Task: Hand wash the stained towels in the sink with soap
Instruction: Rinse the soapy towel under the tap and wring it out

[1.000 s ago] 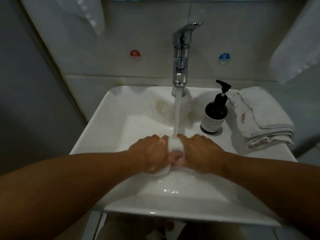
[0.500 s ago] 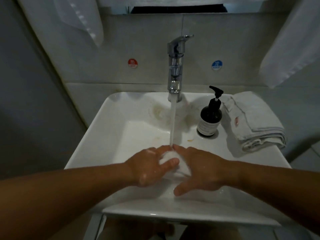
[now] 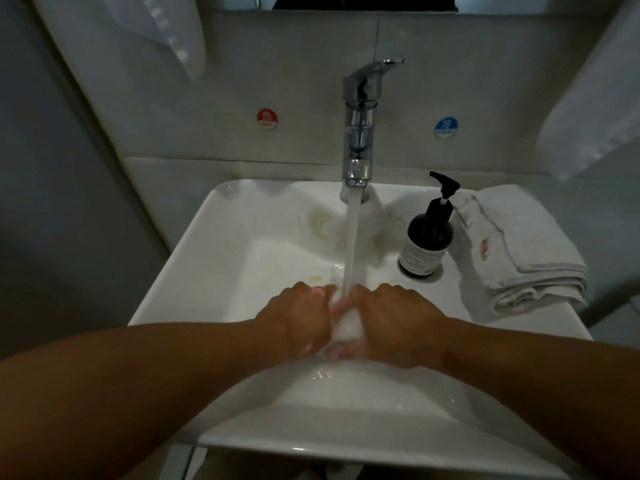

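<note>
A small white wet towel (image 3: 348, 323) is bunched between my two hands over the basin of the white sink (image 3: 221, 258). My left hand (image 3: 298, 317) grips its left side and my right hand (image 3: 398, 323) grips its right side, fingers curled round the cloth. Water runs from the chrome tap (image 3: 360, 133) straight onto the towel. A dark pump bottle of soap (image 3: 427, 237) stands on the sink's right ledge. Beside it lies a folded white towel (image 3: 519, 251) with a small red stain.
Red hot and blue cold stickers (image 3: 267, 118) mark the tiled wall behind the tap. White cloths hang at the upper left (image 3: 166, 32) and upper right (image 3: 588, 109). A grey wall closes in on the left. Brownish marks sit on the sink's back ledge.
My hands have closed back round the towel and lifted it under the stream; half a second ago my right fingers were spread flat over it lower in the basin.
</note>
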`<state>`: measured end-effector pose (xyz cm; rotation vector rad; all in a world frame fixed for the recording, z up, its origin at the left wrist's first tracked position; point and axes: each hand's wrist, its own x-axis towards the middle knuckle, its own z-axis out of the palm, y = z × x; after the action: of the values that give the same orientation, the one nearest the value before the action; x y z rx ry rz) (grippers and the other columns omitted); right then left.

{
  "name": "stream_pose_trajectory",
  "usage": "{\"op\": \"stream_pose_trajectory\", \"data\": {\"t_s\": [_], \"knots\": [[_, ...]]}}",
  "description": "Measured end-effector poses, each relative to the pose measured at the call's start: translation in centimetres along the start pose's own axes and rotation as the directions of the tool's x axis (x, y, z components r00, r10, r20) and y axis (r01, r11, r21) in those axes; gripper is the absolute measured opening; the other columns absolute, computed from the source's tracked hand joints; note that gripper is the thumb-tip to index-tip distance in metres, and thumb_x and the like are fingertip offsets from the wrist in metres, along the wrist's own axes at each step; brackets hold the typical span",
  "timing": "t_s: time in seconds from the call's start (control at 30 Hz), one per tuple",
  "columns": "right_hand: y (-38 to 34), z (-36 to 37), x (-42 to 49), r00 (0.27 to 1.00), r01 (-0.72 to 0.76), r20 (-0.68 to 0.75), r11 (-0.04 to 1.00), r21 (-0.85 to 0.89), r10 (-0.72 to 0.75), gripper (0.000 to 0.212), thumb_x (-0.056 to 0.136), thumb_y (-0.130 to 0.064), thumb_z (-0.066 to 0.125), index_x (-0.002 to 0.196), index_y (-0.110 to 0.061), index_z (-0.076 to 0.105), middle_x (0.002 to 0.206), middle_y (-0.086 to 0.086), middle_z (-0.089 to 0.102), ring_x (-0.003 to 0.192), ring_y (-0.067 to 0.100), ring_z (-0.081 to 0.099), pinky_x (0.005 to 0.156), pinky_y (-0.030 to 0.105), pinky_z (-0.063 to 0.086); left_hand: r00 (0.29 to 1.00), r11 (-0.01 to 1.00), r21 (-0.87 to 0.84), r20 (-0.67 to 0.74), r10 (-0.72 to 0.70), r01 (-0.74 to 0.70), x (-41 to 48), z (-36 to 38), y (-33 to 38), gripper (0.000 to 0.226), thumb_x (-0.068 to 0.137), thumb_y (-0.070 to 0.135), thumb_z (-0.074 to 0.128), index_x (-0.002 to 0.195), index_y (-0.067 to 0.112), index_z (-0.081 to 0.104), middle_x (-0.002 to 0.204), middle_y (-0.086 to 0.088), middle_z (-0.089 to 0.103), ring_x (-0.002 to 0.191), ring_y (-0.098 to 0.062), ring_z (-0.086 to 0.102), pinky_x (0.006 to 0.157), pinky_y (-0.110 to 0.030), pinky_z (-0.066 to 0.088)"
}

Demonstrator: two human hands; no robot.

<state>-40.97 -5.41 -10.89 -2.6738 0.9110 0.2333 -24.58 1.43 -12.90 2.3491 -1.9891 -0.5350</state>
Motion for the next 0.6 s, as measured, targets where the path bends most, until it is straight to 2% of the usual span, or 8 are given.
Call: {"op": "stream_pose_trajectory", "data": {"t_s": [0.1, 0.17, 0.27, 0.33, 0.4, 0.47, 0.53, 0.6], "knots": [[-0.1, 0.0, 0.3, 0.999, -0.034, -0.023, 0.999, 0.014, 0.034, 0.095, 0.052, -0.102, 0.05, 0.127, -0.045, 0.054, 0.117, -0.012, 0.063, 0.096, 0.011, 0.059, 0.083, 0.032, 0.05, 0.999, 1.0, -0.023, -0.038, -0.006, 0.005, 0.5, -0.2, -0.3, 0.025, 0.095, 0.039, 0.056, 0.116, 0.027, 0.061, 0.101, 0.001, 0.064, 0.083, -0.02, 0.063, 0.07, -0.034, 0.052], [0.3, 0.0, 0.5, 0.999, -0.046, -0.018, 0.989, 0.142, 0.049, 0.091, 0.046, -0.101, 0.058, 0.121, -0.049, 0.06, 0.114, -0.019, 0.066, 0.098, 0.006, 0.062, 0.089, 0.032, 0.053, 1.0, 1.0, 0.001, -0.015, -0.004, 0.004, 0.5, -0.4, -0.1, 0.045, 0.096, 0.059, 0.04, 0.122, 0.03, 0.064, 0.105, 0.0, 0.066, 0.085, -0.019, 0.064, 0.074, -0.034, 0.055], [0.9, -0.9, 0.3, 1.0, -0.012, 0.029, 0.933, 0.359, 0.002, 0.078, 0.054, -0.083, 0.078, 0.12, -0.043, 0.064, 0.113, -0.019, 0.068, 0.1, 0.002, 0.064, 0.094, 0.031, 0.054, 0.989, 0.974, 0.185, 0.09, 0.114, -0.129, 0.2, -1.5, -0.2, 0.054, 0.101, 0.058, 0.035, 0.15, 0.036, 0.04, 0.129, -0.011, 0.06, 0.116, -0.032, 0.06, 0.096, -0.037, 0.05], [1.3, -1.8, 0.2, 0.999, -0.017, 0.036, 0.902, 0.431, 0.002, 0.073, 0.058, -0.073, 0.083, 0.118, -0.037, 0.063, 0.109, -0.016, 0.07, 0.096, 0.003, 0.066, 0.09, 0.031, 0.057, 0.978, 0.973, 0.15, 0.139, 0.153, -0.174, -0.4, -2.9, -0.7, 0.057, 0.103, 0.053, 0.043, 0.155, 0.034, 0.029, 0.137, -0.014, 0.056, 0.125, -0.034, 0.055, 0.101, -0.036, 0.042], [1.6, -2.5, 0.4, 1.0, 0.016, 0.001, 0.874, 0.485, -0.019, 0.061, 0.061, -0.067, 0.085, 0.109, -0.033, 0.068, 0.1, -0.012, 0.074, 0.088, 0.005, 0.07, 0.087, 0.034, 0.059, 0.984, 0.992, -0.034, 0.125, 0.128, -0.124, -0.8, -4.1, -1.8, 0.055, 0.1, 0.062, 0.042, 0.144, 0.03, 0.049, 0.131, -0.011, 0.062, 0.119, -0.029, 0.059, 0.099, -0.032, 0.043], [1.6, -3.0, 0.8, 0.998, 0.066, -0.038, 0.849, 0.525, -0.054, 0.05, 0.067, -0.058, 0.087, 0.104, -0.027, 0.072, 0.096, -0.008, 0.076, 0.086, 0.007, 0.071, 0.087, 0.036, 0.059, 0.993, 0.951, -0.294, 0.046, 0.11, -0.092, -1.5, -5.2, -2.8, 0.072, 0.081, 0.083, 0.049, 0.117, 0.023, 0.067, 0.11, -0.004, 0.069, 0.096, -0.023, 0.068, 0.081, -0.035, 0.056], [1.6, -3.7, 1.1, 0.996, 0.084, -0.071, 0.792, 0.605, -0.051, 0.044, 0.073, -0.045, 0.087, 0.105, -0.018, 0.073, 0.09, -0.006, 0.076, 0.081, 0.008, 0.071, 0.077, 0.028, 0.06, 0.994, 0.881, -0.463, -0.075, 0.074, -0.1, -1.8, -5.6, -3.4, 0.055, 0.075, 0.075, 0.064, 0.091, 0.023, 0.067, 0.088, 0.002, 0.067, 0.076, -0.018, 0.067, 0.06, -0.028, 0.053], [1.8, -4.1, 1.1, 0.996, 0.089, -0.084, 0.7, 0.709, -0.043, 0.037, 0.076, -0.033, 0.087, 0.104, -0.014, 0.073, 0.083, -0.006, 0.074, 0.076, 0.011, 0.07, 0.062, 0.021, 0.055, 0.982, 0.891, -0.428, -0.169, 0.087, -0.153, -1.7, -5.6, -4.1, 0.046, 0.07, 0.074, 0.071, 0.082, 0.03, 0.061, 0.082, 0.01, 0.065, 0.073, -0.012, 0.062, 0.06, -0.02, 0.043]]}}
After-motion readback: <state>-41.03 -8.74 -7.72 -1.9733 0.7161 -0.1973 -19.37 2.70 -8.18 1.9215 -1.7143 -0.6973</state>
